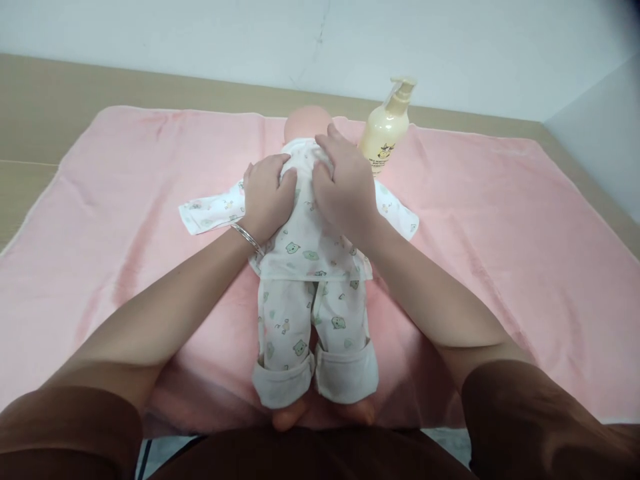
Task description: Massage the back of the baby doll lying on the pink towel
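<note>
We lay our left hand (270, 199) and right hand (346, 180), both loosely spread, over the upper part of a bald baby doll (311, 257) in white, animal-printed cloth, lying lengthwise mid-scene on a pink plush blanket (500, 233). Right of its far-pointing head (306, 121) stands a pale yellow, round-shouldered pump bottle (387, 130).

On the pale yellow pump bottle (389, 125) I am seeing a dark cartoon cow's head emblem (385, 151), with small dark lettering (379, 162) running in short lines just beneath it. I am looking at capitals, it seems, but they are coming out too small and blurred, so I am reading no word, brand or number with certainty.
</note>
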Demonstrator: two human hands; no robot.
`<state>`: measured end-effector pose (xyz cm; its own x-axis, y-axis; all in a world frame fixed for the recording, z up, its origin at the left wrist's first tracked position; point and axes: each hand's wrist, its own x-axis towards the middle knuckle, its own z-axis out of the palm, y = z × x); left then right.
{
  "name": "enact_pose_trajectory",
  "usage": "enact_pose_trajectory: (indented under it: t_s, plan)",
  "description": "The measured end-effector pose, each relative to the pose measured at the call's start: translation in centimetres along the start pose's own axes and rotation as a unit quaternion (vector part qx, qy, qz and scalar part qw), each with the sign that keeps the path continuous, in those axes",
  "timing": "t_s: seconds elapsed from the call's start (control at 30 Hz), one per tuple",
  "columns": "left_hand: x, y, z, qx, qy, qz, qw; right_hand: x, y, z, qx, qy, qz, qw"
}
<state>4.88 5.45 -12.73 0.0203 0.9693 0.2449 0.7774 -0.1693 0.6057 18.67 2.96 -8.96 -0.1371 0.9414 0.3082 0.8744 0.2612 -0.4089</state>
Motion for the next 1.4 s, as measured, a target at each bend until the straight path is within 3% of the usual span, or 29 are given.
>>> enact_pose_trajectory:
  t_s: [0.07,0.23,0.47,0.6,0.73,0.93,1.07,1.17,1.23,1.3,1.4]
  plan:
    - [0.0,-0.1,0.0,0.01,0.0,0.002,1.0,0.1,0.2,0.1,0.003,0.014,-0.011,1.0]
    - [0.1,-0.2,0.1,0.027,-0.01,0.018,0.999,0.4,0.4,1.3,0.014,-0.041,-0.054,0.998]
    - [-0.1,0.0,-0.2,0.046,-0.028,0.029,0.998,0.2,-0.2,-1.4,0.105,-0.005,-0.07,0.992]
    - [-0.1,0.0,-0.1,0.039,-0.023,0.018,0.999,0.6,1.2,1.0,0.025,-0.028,-0.072,0.997]
    - [-0.1,0.0,0.0,0.025,-0.015,0.014,0.999,0.9,2.2,3.2,-0.01,-0.007,-0.079,0.997]
    - [0.3,1.0,-0.9,0.033,-0.018,0.013,0.999,0.4,1.5,3.2,-0.003,0.022,-0.049,0.999]
    - [0.7,3.5,-1.7,-0.024,-0.007,0.006,1.0,0.8,1.1,1.8,0.037,-0.001,-0.04,0.999]
    - [1.4,6.4,-1.8,-0.13,-0.007,0.041,0.991,1.8,1.7,-0.9,0.135,0.008,-0.031,0.99]
    - [2.5,8.4,-1.7,-0.239,-0.024,0.047,0.97,2.7,2.7,-3.2,0.179,0.068,-0.043,0.981]
    - [4.2,10.4,-1.8,-0.346,-0.052,-0.001,0.937,3.5,4.1,-5.4,0.209,0.17,-0.052,0.962]
    - [7.4,12.8,-1.7,-0.378,-0.127,-0.07,0.915,4.5,6.5,-7.8,0.161,0.225,-0.02,0.961]
